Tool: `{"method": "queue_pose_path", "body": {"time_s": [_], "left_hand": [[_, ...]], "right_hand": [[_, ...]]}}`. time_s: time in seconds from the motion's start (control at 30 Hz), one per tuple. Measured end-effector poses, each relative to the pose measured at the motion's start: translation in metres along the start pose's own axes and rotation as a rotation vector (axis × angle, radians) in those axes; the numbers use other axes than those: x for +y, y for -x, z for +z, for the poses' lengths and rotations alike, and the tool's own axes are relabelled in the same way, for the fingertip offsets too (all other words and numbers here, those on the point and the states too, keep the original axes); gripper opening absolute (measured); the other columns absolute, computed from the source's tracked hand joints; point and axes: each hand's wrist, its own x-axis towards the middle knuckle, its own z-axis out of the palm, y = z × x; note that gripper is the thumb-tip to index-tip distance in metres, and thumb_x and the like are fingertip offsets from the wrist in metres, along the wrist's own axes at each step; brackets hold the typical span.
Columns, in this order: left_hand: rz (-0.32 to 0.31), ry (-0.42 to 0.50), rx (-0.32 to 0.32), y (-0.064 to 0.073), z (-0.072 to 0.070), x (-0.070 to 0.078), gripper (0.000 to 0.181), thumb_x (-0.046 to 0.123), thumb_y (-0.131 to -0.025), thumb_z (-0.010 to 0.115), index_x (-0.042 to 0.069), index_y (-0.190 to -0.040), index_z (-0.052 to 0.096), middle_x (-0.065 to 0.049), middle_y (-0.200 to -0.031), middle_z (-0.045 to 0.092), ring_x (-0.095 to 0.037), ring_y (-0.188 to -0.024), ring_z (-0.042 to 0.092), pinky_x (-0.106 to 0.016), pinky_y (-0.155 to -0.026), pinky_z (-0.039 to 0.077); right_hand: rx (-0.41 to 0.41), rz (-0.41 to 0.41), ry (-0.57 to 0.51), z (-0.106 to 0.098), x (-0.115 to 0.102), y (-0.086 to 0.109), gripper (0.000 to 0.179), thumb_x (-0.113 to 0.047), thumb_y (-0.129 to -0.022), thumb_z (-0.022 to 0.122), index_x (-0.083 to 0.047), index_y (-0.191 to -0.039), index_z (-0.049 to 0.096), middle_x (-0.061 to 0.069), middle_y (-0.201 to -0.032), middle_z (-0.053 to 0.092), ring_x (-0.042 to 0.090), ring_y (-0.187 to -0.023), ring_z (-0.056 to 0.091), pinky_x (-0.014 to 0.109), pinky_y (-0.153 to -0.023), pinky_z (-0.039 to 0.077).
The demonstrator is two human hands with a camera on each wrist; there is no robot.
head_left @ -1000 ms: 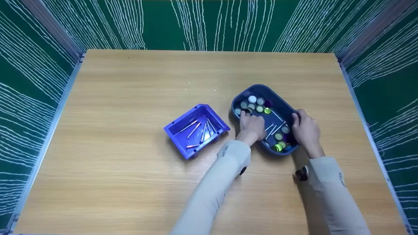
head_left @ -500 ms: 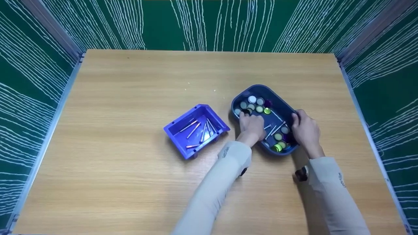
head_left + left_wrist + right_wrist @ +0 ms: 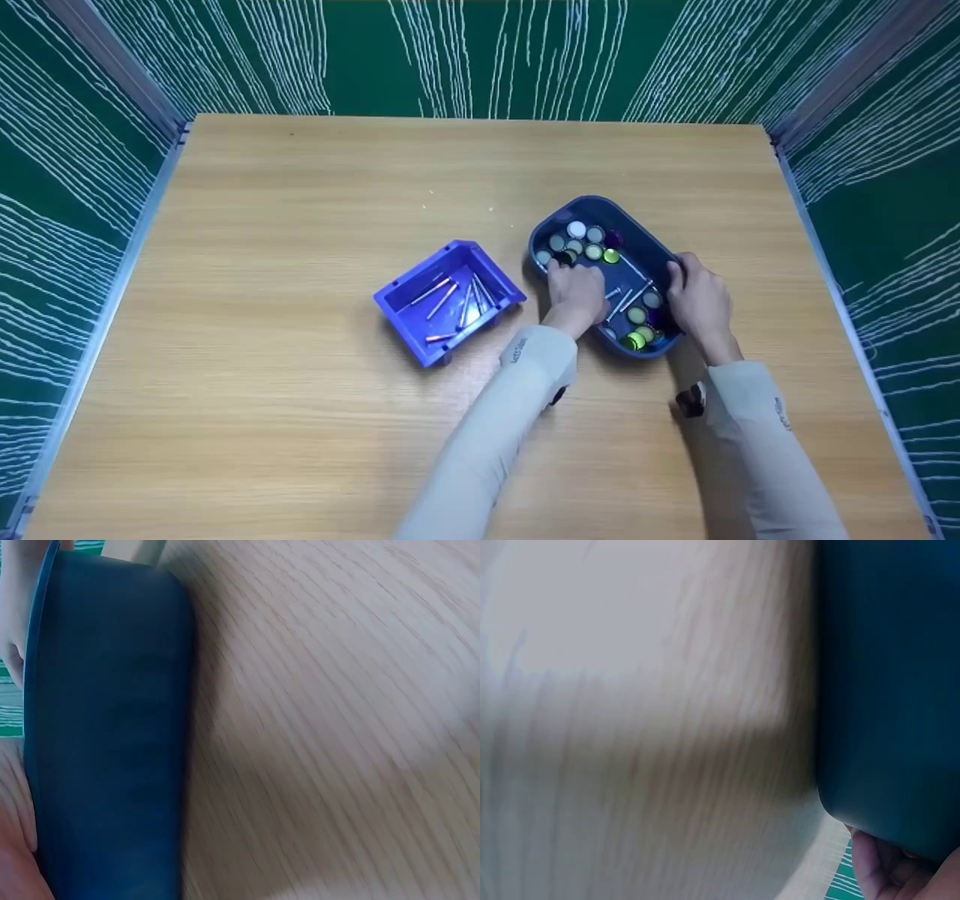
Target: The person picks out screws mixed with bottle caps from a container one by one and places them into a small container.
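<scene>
A dark blue tub with rounded corners stands right of the middle of the table, several round caps and thin metal nails or screws inside it. My left hand grips its near-left rim with bent fingers, their tips hidden. On the right rim, my right hand holds the tub, thumb toward the inside. The left wrist view has the tub's outer wall and part of the left hand over the rim. In the right wrist view, curled fingers touch the tub's edge.
To the left of the tub, a bright blue bin sits at an angle, thin metal nails or screws lying in it. Small white specks dot the wooden table. Green walls with white lines surround the table at the back and sides.
Both hands keep their places on the tub. The whole view has shifted very slightly, and nothing else has visibly moved.
</scene>
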Motion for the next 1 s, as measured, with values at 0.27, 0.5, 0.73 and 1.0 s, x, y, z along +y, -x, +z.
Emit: {"method": "queue_pose_path", "body": {"time_s": [0.27, 0.5, 0.73, 1.0], "left_hand": [[0.088, 0.002, -0.006, -0.003, 0.001, -0.004, 0.025, 0.047, -0.092, 0.058, 0.027, -0.1, 0.07, 0.011, -0.101, 0.072, -0.011, -0.098, 0.064, -0.038, -0.109, 0.034], [0.128, 0.026, -0.029, -0.001, 0.0, -0.005, 0.024, 0.042, -0.094, 0.057, 0.028, -0.111, 0.069, 0.01, -0.108, 0.071, -0.009, -0.099, 0.063, -0.037, -0.108, 0.035], [0.178, 0.042, -0.026, 0.0, 0.002, -0.01, 0.025, 0.042, -0.095, 0.055, 0.025, -0.105, 0.07, 0.008, -0.103, 0.069, -0.011, -0.096, 0.062, -0.036, -0.105, 0.037], [0.232, 0.106, 0.045, -0.001, 0.004, -0.014, 0.028, 0.036, -0.093, 0.059, 0.019, -0.114, 0.065, 0.005, -0.108, 0.069, -0.014, -0.098, 0.064, -0.032, -0.093, 0.045]], "right_hand": [[0.009, -0.005, 0.002, -0.001, 0.0, -0.001, 0.042, -0.034, -0.106, 0.037, -0.003, -0.125, 0.057, 0.034, -0.119, 0.062, 0.057, -0.107, 0.058, 0.067, -0.081, 0.044], [-0.008, 0.001, 0.009, -0.001, 0.0, -0.001, 0.043, -0.034, -0.106, 0.036, -0.002, -0.126, 0.056, 0.034, -0.12, 0.062, 0.057, -0.109, 0.058, 0.066, -0.083, 0.044], [-0.005, 0.004, 0.015, 0.0, -0.001, 0.0, 0.042, -0.034, -0.106, 0.036, -0.003, -0.126, 0.056, 0.033, -0.12, 0.062, 0.057, -0.109, 0.057, 0.067, -0.083, 0.044], [0.012, -0.013, 0.037, 0.0, 0.0, 0.001, 0.041, -0.031, -0.106, 0.037, -0.002, -0.125, 0.057, 0.032, -0.118, 0.064, 0.056, -0.106, 0.059, 0.066, -0.083, 0.045]]}}
